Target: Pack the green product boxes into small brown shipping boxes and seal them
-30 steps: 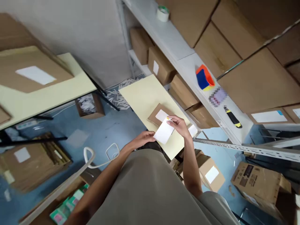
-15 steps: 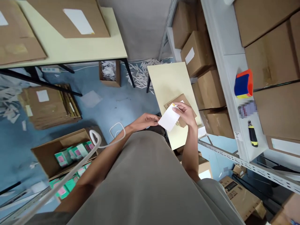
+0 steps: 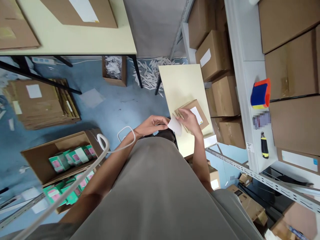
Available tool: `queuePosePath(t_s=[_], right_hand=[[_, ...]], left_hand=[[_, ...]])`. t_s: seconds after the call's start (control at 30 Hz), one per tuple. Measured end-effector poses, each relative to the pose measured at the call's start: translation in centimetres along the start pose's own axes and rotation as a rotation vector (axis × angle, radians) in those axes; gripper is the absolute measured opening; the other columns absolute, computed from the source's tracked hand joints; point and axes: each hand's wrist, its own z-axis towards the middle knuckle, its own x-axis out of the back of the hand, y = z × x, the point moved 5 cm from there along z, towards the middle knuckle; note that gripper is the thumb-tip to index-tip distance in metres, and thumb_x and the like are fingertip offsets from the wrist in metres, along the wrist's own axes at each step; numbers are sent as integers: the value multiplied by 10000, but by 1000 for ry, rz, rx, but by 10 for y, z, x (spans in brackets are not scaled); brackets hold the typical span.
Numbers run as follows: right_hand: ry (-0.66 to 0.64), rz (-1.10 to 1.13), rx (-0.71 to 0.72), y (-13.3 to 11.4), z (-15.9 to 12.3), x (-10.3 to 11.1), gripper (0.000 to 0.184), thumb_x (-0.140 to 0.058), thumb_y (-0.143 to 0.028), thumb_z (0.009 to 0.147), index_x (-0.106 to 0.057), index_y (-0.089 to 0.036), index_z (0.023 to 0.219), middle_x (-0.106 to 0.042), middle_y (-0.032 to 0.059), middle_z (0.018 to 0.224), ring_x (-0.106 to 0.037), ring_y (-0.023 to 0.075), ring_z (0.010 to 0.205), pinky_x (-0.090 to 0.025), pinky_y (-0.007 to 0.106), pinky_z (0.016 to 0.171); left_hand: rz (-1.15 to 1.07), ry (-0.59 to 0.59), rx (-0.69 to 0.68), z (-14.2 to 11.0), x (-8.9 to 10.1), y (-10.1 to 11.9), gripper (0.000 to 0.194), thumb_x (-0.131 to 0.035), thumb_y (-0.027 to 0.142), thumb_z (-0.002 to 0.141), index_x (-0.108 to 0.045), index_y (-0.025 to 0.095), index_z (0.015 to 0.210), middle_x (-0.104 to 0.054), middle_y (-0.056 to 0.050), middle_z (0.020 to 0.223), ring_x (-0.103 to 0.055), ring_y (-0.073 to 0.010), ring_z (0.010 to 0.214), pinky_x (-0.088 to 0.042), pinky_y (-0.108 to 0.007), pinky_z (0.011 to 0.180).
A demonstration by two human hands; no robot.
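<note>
A blank white label sheet [image 3: 175,126] is stretched between my hands, bent and tilted above a small cream table [image 3: 181,76]. My left hand [image 3: 153,125] pinches its left corner between thumb and fingertips. At the sheet's upper right edge, my right hand [image 3: 189,120] has its thumb and curved fingers on the paper, partly hiding the contact. Just beyond and below the right hand, a brown cardboard box [image 3: 203,116] with folded flaps lies on the table. A white label [image 3: 196,115] with a small yellow corner mark shows on its face.
Shelving [image 3: 255,66] at right holds cartons, a blue-and-orange tape roll [image 3: 260,94] and a black-yellow cutter [image 3: 264,145]. A white cable [image 3: 100,156] passes by my left arm. An open carton [image 3: 60,146] of green boxes stands at left. Paper scraps [image 3: 150,73] litter the floor.
The sheet, flat and broad before, now looks bent and smaller, its yellow corner out of sight. My right hand has shifted left, uncovering the box's label. The view has moved slightly.
</note>
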Motion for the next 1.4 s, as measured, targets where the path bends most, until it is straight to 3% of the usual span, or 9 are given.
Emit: queuePosePath(t_s=[0.13,0.3,0.67,0.83,1.0,1.2,1.3,1.4], right_hand=[[-7,-45,99,-34,-24,-10,263,-754,-506,1016,-817,-253,1050,-765,72,1141,-709,226,1143,-573,381,1023],[-12,-35,112,-61,-52,-21,193,-814,-462,986,-822,-274,1025,-761,32,1028,-707,201,993,-572,354,904],[74,-63,86,-63,-64,-19,184,-685,-395,1046,-779,-263,960,-770,37,988,-728,200,957,-586,345,876],[162,-75,47,-55,-71,-15,184,-639,-366,1037,-719,-247,921,-750,34,949,-720,193,914,-585,329,865],[309,-10,-52,-33,-82,1,221,-642,-433,1022,-699,-244,923,-741,43,948,-727,201,908,-607,332,850],[632,196,-270,12,-116,44,247,-732,-489,910,-712,-243,901,-730,25,825,-719,207,787,-605,355,774],[772,338,-378,30,-142,59,271,-771,-506,882,-732,-237,885,-719,19,773,-702,202,743,-590,354,742],[877,462,-447,39,-167,67,300,-778,-528,903,-743,-232,873,-707,18,754,-686,193,735,-583,350,747]], left_hand=[[139,27,-37,5,0,1,336,-805,518,905,-741,189,883,-784,-70,1002,-707,-203,977,-557,-368,976],[257,34,-75,7,-4,7,317,-760,501,940,-735,191,879,-759,-46,906,-695,-187,901,-557,-327,915],[265,36,-68,19,-15,0,297,-736,478,918,-699,211,793,-731,-15,814,-680,-181,825,-547,-302,829],[296,90,-74,30,-11,-18,212,-709,403,862,-686,216,765,-719,-7,788,-662,-175,789,-537,-301,813],[296,165,-41,47,10,-37,194,-716,392,797,-669,226,708,-753,-19,804,-688,-194,803,-560,-312,809],[260,230,81,87,47,-43,195,-742,373,766,-650,226,676,-796,-49,873,-712,-211,838,-573,-343,831],[321,396,160,124,80,-44,190,-744,300,748,-611,221,638,-744,-19,763,-675,-183,779,-547,-320,801],[353,621,201,172,119,-36,200,-719,259,818,-586,207,679,-677,15,691,-668,-160,762,-541,-311,822]])
